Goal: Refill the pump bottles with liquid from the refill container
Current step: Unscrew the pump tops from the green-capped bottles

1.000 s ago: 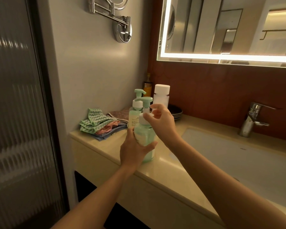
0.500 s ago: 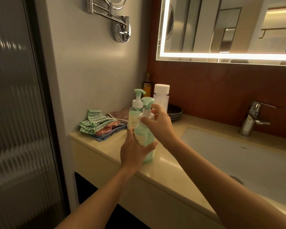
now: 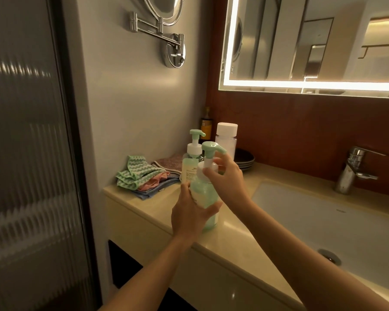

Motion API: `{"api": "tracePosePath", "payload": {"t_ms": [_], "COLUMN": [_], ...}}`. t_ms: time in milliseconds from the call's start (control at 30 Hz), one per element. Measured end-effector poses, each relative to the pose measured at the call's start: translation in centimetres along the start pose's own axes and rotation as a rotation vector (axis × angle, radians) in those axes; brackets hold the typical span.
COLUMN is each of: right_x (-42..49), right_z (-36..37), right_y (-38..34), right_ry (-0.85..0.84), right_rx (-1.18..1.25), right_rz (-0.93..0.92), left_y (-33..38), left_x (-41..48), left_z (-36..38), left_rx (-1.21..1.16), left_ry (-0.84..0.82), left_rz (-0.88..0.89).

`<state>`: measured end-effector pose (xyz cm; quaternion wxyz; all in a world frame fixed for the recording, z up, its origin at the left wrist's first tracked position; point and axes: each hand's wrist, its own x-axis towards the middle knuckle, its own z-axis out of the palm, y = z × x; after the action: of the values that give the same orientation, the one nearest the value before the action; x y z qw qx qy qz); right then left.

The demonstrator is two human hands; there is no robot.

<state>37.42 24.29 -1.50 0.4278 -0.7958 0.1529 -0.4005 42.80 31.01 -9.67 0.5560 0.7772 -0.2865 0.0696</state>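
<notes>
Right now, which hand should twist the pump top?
The right hand: its fingers pinch the white collar below the pump. The left hand grips the green bottle, steadying it.

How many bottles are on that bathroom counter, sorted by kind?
Mint-green plastic pump bottles: 2
Translucent bottle with white square cap: 1
Dark amber bottle in the corner: 1
Total: 4

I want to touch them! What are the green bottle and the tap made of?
The green bottle is probably plastic: smooth and translucent, with its tinted liquid showing through. The tap looks like polished metal: mirror-shiny, with bright glints.
</notes>
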Motion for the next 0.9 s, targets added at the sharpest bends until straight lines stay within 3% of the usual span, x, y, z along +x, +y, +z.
{"api": "tracePosePath", "payload": {"t_ms": [100, 267, 533, 900], "right_x": [-0.2, -0.3, -1.4, -1.8], "right_z": [0.2, 0.7, 0.5, 0.2], "right_y": [0.0, -0.1, -0.4, -1.4], "right_ry": [-0.032, 0.078, 0.056, 0.108], "right_rx": [0.048, -0.136, 0.01, -0.118], "right_rz": [0.01, 0.013, -0.014, 0.02], "left_y": [-0.2, -0.2, -0.3, 0.4], "left_x": [0.0, 0.0, 0.0, -0.3], "left_z": [0.1, 0.2, 0.3, -0.1], "left_rx": [-0.003, 0.046, 0.087, 0.092], "left_ry": [-0.005, 0.016, 0.037, 0.013], "left_rz": [0.0, 0.005, 0.023, 0.023]}}
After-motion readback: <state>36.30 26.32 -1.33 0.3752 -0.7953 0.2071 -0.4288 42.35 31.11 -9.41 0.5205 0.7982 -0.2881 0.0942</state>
